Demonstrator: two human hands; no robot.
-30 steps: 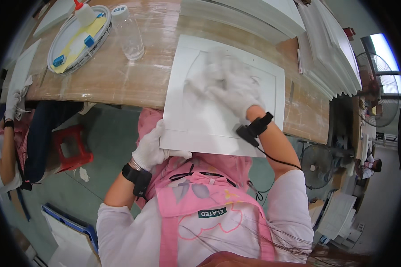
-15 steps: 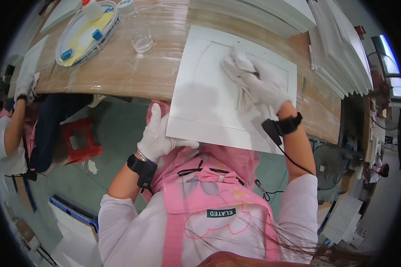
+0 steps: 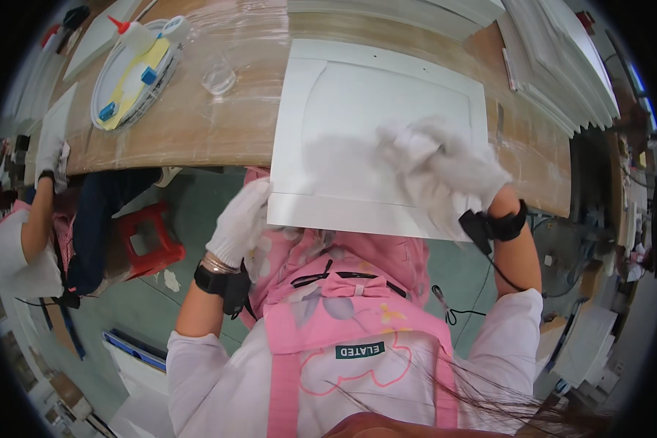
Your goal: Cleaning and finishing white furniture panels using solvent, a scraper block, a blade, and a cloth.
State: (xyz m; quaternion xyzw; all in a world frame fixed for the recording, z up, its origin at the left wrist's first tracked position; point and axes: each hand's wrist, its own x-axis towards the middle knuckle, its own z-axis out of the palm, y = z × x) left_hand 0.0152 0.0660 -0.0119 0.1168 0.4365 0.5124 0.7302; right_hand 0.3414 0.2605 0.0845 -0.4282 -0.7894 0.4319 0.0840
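Observation:
A white rectangular panel point(image 3: 343, 117) with a recessed centre lies on the table, its near end jutting past the table edge towards me. My right hand point(image 3: 471, 174), in a white knit glove, is closed on a white cloth point(image 3: 409, 150) over the panel's right half. Both are smeared by motion, and the cloth's lower folds hang towards the panel's near edge. My left hand point(image 3: 239, 223), also gloved, is at the panel's near left edge, closed against it. Some of its fingertips are hard to make out there.
Left on the table point(image 3: 197, 139) are a round tray point(image 3: 98, 87) with blue clips, a red-tipped bottle point(image 3: 133, 36) and a clear bottle point(image 3: 219, 77). White panels point(image 3: 562, 66) stand stacked at the right. A co-worker's gloved hand point(image 3: 51, 162) and a red stool point(image 3: 153, 241) are at left.
My right hand has drawn the cloth nearer and to the right across the panel. My left hand has shifted up along the left edge, its thumb no longer sticking out. The view has shifted slightly.

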